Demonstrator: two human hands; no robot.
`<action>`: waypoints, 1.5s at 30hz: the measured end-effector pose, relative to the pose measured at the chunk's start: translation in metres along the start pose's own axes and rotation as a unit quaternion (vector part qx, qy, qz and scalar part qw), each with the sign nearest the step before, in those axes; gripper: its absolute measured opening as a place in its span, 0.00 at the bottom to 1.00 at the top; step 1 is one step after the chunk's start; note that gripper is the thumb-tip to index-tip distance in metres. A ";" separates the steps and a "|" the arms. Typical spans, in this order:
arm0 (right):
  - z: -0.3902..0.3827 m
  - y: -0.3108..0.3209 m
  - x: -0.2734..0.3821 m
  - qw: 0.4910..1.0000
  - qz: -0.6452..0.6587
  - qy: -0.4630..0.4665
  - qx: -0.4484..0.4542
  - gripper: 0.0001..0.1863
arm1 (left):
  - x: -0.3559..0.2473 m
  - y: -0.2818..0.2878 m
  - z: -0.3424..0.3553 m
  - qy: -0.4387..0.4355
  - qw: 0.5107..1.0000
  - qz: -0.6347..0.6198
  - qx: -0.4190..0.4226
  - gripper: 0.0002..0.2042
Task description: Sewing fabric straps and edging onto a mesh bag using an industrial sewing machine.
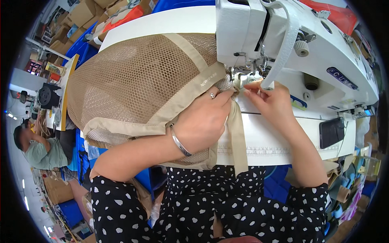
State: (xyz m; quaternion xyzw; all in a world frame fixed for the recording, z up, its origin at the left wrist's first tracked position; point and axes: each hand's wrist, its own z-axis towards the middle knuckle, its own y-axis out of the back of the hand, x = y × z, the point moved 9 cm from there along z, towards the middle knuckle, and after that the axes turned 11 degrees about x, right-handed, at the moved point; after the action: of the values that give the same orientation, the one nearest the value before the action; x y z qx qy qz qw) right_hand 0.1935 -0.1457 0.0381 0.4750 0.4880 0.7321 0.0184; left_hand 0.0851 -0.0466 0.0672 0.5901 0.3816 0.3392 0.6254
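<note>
A large tan mesh bag with beige fabric bands lies across the white sewing machine, its right edge close to the needle area. My left hand, with a ring and a bangle on it, presses and grips the bag's edge, fingers closed just in front of the presser foot. From that spot a loose beige strap hangs over the table's front edge. To the right of the foot is my right hand, thumb and forefinger drawn together; anything between them is too small to make out.
On the table's right lies a black phone; a ruler scale runs along the front. A white flexible lamp arm curves down above my right hand. Blue bins and cardboard boxes stand behind. At left sits another person.
</note>
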 end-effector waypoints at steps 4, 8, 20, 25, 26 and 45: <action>-0.002 -0.013 0.000 0.999 0.031 -0.007 0.005 0.11 | 0.000 -0.003 0.000 -0.003 1.000 0.008 0.016 0.24; -0.002 -0.013 0.017 0.996 -0.040 0.065 -0.051 0.08 | 0.001 -0.006 0.000 0.000 0.999 0.010 0.035 0.25; -0.007 -0.019 0.041 0.956 -0.200 0.189 -0.103 0.06 | 0.010 -0.010 -0.001 0.026 0.992 -0.120 0.002 0.25; -0.009 -0.018 0.053 0.941 -0.218 0.230 -0.120 0.07 | 0.010 -0.009 -0.002 0.029 0.993 -0.116 -0.013 0.25; -0.009 -0.019 0.053 0.940 -0.223 0.231 -0.116 0.08 | 0.009 -0.009 -0.003 0.027 0.994 -0.101 -0.011 0.25; -0.017 -0.017 0.056 0.952 -0.178 0.244 -0.055 0.11 | 0.007 -0.006 -0.005 0.039 0.997 -0.056 -0.036 0.26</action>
State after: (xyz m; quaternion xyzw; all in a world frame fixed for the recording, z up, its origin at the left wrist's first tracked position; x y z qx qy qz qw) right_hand 0.1430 -0.1214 0.0629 0.1850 0.5130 0.8364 0.0548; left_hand 0.0840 -0.0385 0.0607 0.5311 0.4255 0.3396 0.6492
